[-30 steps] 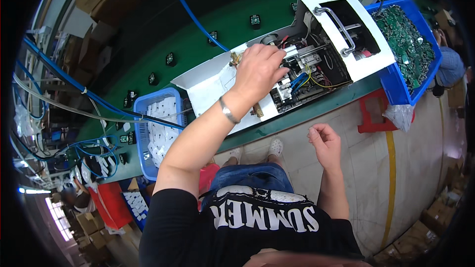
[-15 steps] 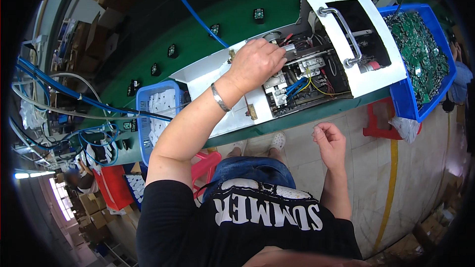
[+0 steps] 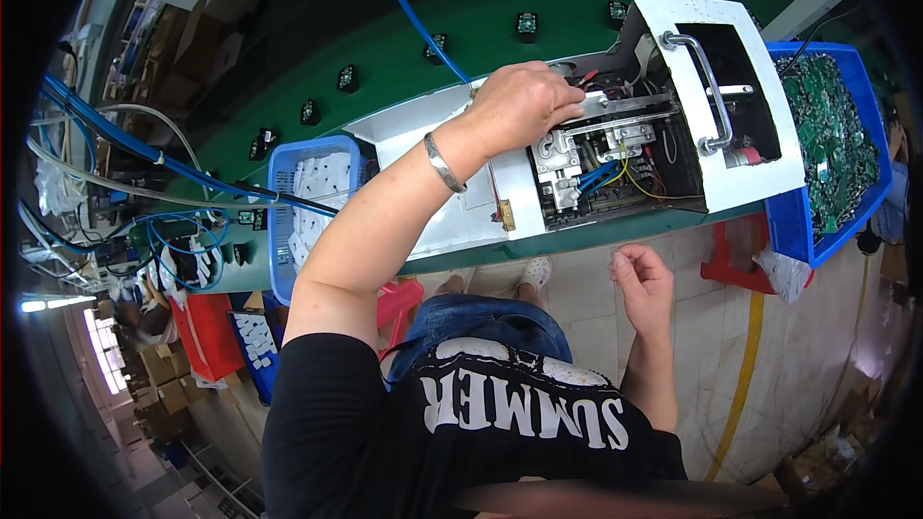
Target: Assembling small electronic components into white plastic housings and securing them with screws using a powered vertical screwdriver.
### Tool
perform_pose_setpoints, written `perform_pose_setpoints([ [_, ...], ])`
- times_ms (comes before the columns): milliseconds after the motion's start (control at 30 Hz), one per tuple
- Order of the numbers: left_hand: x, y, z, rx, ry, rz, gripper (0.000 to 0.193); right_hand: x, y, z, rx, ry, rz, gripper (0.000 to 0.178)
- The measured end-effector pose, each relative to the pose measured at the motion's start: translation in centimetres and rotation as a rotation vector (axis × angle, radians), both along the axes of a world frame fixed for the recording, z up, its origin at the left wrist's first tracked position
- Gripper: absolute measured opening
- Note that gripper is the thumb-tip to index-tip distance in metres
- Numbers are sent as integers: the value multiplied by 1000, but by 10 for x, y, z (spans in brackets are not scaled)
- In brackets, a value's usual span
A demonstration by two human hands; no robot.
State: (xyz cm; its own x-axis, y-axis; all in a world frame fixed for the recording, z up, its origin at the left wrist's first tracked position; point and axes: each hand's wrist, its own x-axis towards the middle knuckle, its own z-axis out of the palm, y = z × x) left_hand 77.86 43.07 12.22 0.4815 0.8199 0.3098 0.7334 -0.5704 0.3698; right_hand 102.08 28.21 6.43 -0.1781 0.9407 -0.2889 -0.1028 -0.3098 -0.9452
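Observation:
My left hand (image 3: 524,106), a metal bracelet on its wrist, reaches over the top of a white-cased machine (image 3: 442,149). Its fingers curl down at the far side of the silvery metal block (image 3: 556,161); the fingertips and whatever they grip are hidden. Blue and yellow wires run beside that block. Toward the machine's right end, a white cover (image 3: 755,159) carries a chrome handle (image 3: 699,86). My right hand (image 3: 644,279) hangs in front of the bench with fingers bent in and thumb against them. Anything inside that hand is too small to make out.
Left of the machine stands a blue basket (image 3: 276,231) of white parts. A blue bin (image 3: 870,101) full of green circuit boards sits at the right. Small black units (image 3: 526,27) line the green bench behind. A blue hose (image 3: 404,5) crosses above; a red stool (image 3: 731,269) is below.
The whole view has shifted, so the machine and bin sit slightly farther right and lower. My left hand stays at the metal block; my right hand keeps its bent pose.

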Motion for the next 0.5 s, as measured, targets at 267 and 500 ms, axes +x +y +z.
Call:
perform_pose_setpoints([
  [267, -2, 2, -1, 28, -6, -32, 16, -2, 1, -1, -17, -7, 14, 12],
  [500, -4, 3, -1, -99, -18, 16, 19, -6, 2, 1, -16, 7, 37, 12],
])
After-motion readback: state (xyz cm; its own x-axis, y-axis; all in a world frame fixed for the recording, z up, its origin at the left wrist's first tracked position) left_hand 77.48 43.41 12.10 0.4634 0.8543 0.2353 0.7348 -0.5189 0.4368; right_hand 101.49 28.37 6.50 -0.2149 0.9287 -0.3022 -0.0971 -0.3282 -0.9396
